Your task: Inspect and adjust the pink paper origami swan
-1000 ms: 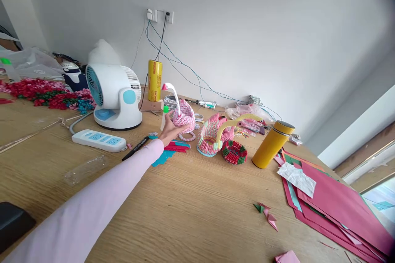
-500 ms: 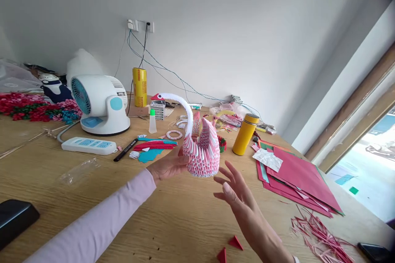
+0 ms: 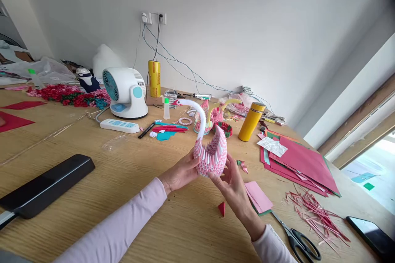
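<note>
A pink and white paper swan (image 3: 211, 158), built of small folded pieces, is held up over the table. Its long white neck curves to the left and ends in a red beak. My left hand (image 3: 182, 172) grips the body from the left side. On the right, my right hand (image 3: 231, 185) has its fingers round the lower body, thumb at the front. The fingers behind the swan are partly hidden. Below the hands lies a small red folded paper piece (image 3: 221, 209). Beside my right wrist is a stack of pink paper squares (image 3: 258, 196), with scissors (image 3: 298, 236) nearby.
A white fan (image 3: 126, 92), a power strip (image 3: 119, 126) and a yellow flask (image 3: 251, 122) stand or lie farther back. Red paper sheets (image 3: 308, 168) and paper strips (image 3: 317, 213) are at right, near a phone (image 3: 370, 234). A long black object (image 3: 49, 185) lies at left.
My right hand has moved from open beside the swan to holding its right side. My view has shifted, bringing the scissors and pink squares into sight.
</note>
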Motion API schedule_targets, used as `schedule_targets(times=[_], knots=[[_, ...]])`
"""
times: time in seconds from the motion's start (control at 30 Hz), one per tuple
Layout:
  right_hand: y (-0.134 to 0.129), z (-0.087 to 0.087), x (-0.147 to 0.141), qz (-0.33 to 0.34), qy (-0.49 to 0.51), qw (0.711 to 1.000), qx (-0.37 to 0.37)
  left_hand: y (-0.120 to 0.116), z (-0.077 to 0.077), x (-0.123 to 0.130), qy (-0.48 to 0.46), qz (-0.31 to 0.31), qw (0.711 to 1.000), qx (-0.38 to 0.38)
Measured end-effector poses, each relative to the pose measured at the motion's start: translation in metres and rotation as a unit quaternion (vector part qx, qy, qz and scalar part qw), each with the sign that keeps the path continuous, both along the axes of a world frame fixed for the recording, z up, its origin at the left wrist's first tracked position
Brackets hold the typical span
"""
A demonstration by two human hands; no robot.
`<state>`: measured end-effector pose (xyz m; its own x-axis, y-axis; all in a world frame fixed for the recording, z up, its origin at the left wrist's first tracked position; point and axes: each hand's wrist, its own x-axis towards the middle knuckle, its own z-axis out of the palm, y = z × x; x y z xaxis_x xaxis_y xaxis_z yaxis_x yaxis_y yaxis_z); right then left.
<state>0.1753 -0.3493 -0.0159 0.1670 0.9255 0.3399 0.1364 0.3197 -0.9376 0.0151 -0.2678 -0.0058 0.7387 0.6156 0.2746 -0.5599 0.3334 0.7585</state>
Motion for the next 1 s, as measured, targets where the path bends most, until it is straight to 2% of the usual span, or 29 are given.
schedule_targets(times=[0.2, 0.3, 0.4, 0.5, 0.6, 0.77, 0.87, 1.0], knots=[[-0.005, 0.01, -0.011, 0.033, -0.037, 0.999, -0.002, -0.005, -0.007, -0.008, -0.007, 0.069, 0.996, -0.051], [-0.007, 0.013, -0.009, 0.044, -0.031, 0.998, -0.013, -0.002, -0.007, -0.012, -0.026, 0.066, 0.993, -0.095], [-0.004, 0.021, -0.005, 0.02, -0.021, 1.0, -0.008, 0.003, 0.002, -0.014, -0.032, 0.053, 0.991, -0.118], [0.006, 0.039, -0.004, -0.01, -0.003, 1.0, 0.022, 0.01, 0.023, -0.014, -0.038, 0.028, 0.994, -0.101], [0.019, 0.065, -0.006, -0.033, 0.017, 0.995, 0.09, 0.016, 0.057, -0.011, -0.064, 0.001, 0.996, -0.067], [0.028, 0.108, -0.014, -0.09, 0.002, 0.98, 0.18, 0.016, 0.109, -0.001, -0.082, -0.044, 0.993, -0.072], [0.022, 0.125, -0.016, -0.085, -0.001, 0.974, 0.209, 0.01, 0.126, 0.005, -0.111, -0.066, 0.989, -0.078], [0.011, 0.133, -0.011, -0.079, -0.011, 0.974, 0.214, 0.002, 0.132, 0.01, -0.131, -0.089, 0.984, -0.081]])
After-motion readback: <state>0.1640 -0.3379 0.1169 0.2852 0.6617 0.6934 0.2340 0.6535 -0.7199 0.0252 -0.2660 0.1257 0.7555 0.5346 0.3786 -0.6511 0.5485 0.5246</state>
